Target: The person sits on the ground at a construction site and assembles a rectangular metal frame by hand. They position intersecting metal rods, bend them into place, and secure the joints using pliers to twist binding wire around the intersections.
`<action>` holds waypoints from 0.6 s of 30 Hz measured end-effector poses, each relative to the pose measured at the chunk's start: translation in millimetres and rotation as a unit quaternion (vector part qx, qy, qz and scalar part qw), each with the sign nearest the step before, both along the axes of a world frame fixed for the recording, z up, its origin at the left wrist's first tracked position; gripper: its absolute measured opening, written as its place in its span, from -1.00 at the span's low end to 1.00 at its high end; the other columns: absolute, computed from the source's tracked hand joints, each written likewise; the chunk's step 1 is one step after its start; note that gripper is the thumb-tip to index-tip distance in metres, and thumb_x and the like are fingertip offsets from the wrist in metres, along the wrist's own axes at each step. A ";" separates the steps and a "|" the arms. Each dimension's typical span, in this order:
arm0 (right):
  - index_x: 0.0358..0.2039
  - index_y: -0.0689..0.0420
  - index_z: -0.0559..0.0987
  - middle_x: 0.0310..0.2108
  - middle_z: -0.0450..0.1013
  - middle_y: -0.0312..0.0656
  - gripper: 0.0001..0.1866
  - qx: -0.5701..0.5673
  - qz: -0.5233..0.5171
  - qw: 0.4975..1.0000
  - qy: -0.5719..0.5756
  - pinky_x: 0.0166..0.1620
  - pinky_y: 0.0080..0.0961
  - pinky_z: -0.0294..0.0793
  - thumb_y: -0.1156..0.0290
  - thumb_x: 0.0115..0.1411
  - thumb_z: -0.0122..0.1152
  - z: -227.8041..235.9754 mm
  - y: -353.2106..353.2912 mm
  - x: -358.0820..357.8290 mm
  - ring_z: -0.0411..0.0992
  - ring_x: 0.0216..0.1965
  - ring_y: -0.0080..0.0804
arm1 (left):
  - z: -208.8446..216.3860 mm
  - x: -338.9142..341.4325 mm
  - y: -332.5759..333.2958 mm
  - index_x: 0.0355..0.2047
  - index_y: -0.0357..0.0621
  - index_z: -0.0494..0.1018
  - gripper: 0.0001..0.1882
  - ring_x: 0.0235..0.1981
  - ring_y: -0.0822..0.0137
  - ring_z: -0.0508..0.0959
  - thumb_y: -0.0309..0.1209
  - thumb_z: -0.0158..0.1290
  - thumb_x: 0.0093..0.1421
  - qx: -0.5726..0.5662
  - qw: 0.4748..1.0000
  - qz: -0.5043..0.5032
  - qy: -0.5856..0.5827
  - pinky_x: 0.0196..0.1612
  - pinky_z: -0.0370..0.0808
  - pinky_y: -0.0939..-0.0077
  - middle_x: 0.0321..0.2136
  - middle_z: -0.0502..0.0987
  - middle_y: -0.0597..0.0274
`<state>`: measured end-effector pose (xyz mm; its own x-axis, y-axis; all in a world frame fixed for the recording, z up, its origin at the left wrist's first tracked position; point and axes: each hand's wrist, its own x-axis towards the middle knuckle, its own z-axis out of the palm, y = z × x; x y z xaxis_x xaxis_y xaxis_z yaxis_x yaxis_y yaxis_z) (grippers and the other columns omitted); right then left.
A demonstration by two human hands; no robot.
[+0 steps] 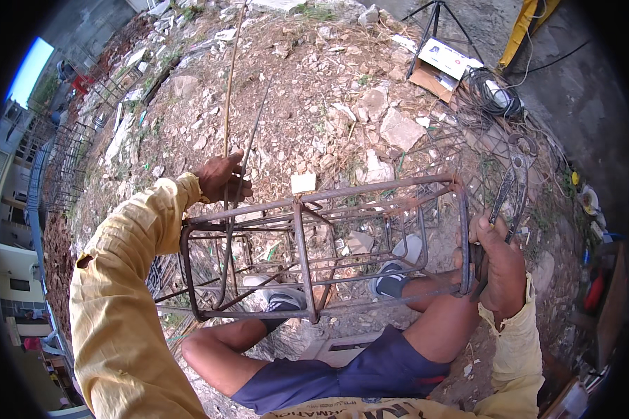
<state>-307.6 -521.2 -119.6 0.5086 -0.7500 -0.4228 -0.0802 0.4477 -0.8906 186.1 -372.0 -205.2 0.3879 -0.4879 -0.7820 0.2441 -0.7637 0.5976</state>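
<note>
A long rectangular cage of rusty steel bars and stirrups (303,262) lies across in front of my legs. At its far left corner is my left hand (223,178), fingers stretched apart beside two thin steel rods (229,91) that run away from me. Whether the hand touches a rod is hard to tell. My right hand (500,269) is closed around the handles of metal pincers (516,178) at the cage's right end, their jaws pointing away from me. Part of the handles is hidden by the fingers.
Rubble and broken stone (402,129) cover the ground ahead. At the far right stand a black tripod (437,17), a white box (444,61) and a coil of black cable (493,94). More steel cages (63,167) lie at the left, near buildings.
</note>
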 end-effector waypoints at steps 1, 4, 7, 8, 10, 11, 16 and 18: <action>-0.29 0.07 0.38 -0.41 0.41 -0.23 -0.72 -0.003 -0.016 1.000 0.001 -0.50 -0.62 0.46 0.12 0.38 0.04 -0.3 7.4 -3.2 0.43 -0.55 -0.49 | -2.1 -12.7 2.5 0.03 -0.42 0.28 -0.30 -0.40 0.11 0.59 0.11 -0.11 0.34 -0.014 0.999 0.049 -0.011 -0.35 0.59 0.23 -0.30 0.54 -0.08; -0.30 0.08 0.39 -0.43 0.41 -0.23 -0.71 -0.014 -0.033 0.999 0.013 -0.52 -0.61 0.42 0.11 0.37 0.06 1.4 26.7 -9.8 0.41 -0.57 -0.50 | -11.3 -18.4 14.4 -0.22 -0.21 0.33 -0.50 -0.63 0.35 0.39 0.06 -0.14 0.37 -0.020 0.988 0.151 0.032 -0.55 0.43 0.37 -0.57 0.37 0.29; -0.32 0.09 0.39 -0.47 0.42 -0.22 -0.71 -0.029 -0.067 0.997 0.031 -0.53 -0.61 0.39 0.13 0.37 0.06 6.8 51.2 -22.5 0.40 -0.58 -0.51 | 20.7 -58.8 18.3 -0.47 0.07 0.23 -0.60 -0.71 0.54 0.05 0.03 -0.17 0.40 -0.058 0.977 0.203 0.044 -0.66 0.05 0.53 -0.67 0.09 0.53; -0.32 0.10 0.39 -0.48 0.42 -0.21 -0.71 -0.035 -0.076 0.996 0.027 -0.53 -0.61 0.38 0.13 0.37 0.06 6.3 59.3 -22.8 0.40 -0.59 -0.51 | 25.6 -62.1 25.3 -0.49 0.10 0.22 -0.59 -0.72 0.55 0.02 0.06 -0.17 0.39 -0.070 0.974 0.212 0.047 -0.67 0.01 0.54 -0.68 0.07 0.54; -0.36 0.12 0.39 -0.62 0.36 -0.27 -0.69 -0.095 -0.116 0.989 0.013 -0.63 -0.63 0.27 0.14 0.39 0.02 -0.8 74.4 -21.9 0.30 -0.69 -0.59 | 24.3 -60.8 44.3 -0.58 0.16 0.12 -0.46 -0.77 0.56 -0.07 0.24 -0.11 0.30 -0.104 0.966 0.213 0.102 -0.68 -0.08 0.54 -0.76 -0.06 0.60; -0.35 0.12 0.38 -0.60 0.37 -0.27 -0.70 -0.106 -0.122 0.987 0.021 -0.62 -0.63 0.26 0.15 0.40 0.01 -2.4 78.4 -24.5 0.30 -0.69 -0.60 | 26.8 -66.1 51.6 -0.58 0.16 0.12 -0.46 -0.77 0.56 -0.07 0.25 -0.08 0.28 -0.115 0.965 0.217 0.095 -0.69 -0.08 0.54 -0.76 -0.07 0.61; -0.34 0.13 0.37 -0.52 0.39 -0.23 -0.71 -0.166 -0.168 0.972 -0.016 -0.60 -0.66 0.26 0.19 0.42 -0.02 -0.1 90.3 -29.8 0.30 -0.67 -0.60 | 61.5 -78.4 69.9 -0.56 0.17 0.15 -0.48 -0.79 0.59 -0.04 0.21 0.01 0.26 -0.173 0.959 0.219 0.054 -0.71 -0.07 0.59 -0.76 -0.05 0.62; -0.34 0.13 0.37 -0.52 0.39 -0.22 -0.72 -0.164 -0.168 0.970 -0.067 -0.59 -0.68 0.26 0.20 0.42 -0.03 5.5 87.4 -22.7 0.31 -0.65 -0.60 | 84.2 -79.1 73.5 -0.55 0.16 0.17 -0.51 -0.79 0.61 -0.02 0.18 0.04 0.26 -0.189 0.953 0.234 0.019 -0.72 -0.05 0.61 -0.76 -0.05 0.62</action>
<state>-330.3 -433.7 -114.0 0.2462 -0.9659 -0.0796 0.1473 0.1185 -0.9820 107.0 -298.5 -121.0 0.6077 -0.5179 -0.6021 0.5322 -0.2971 0.7928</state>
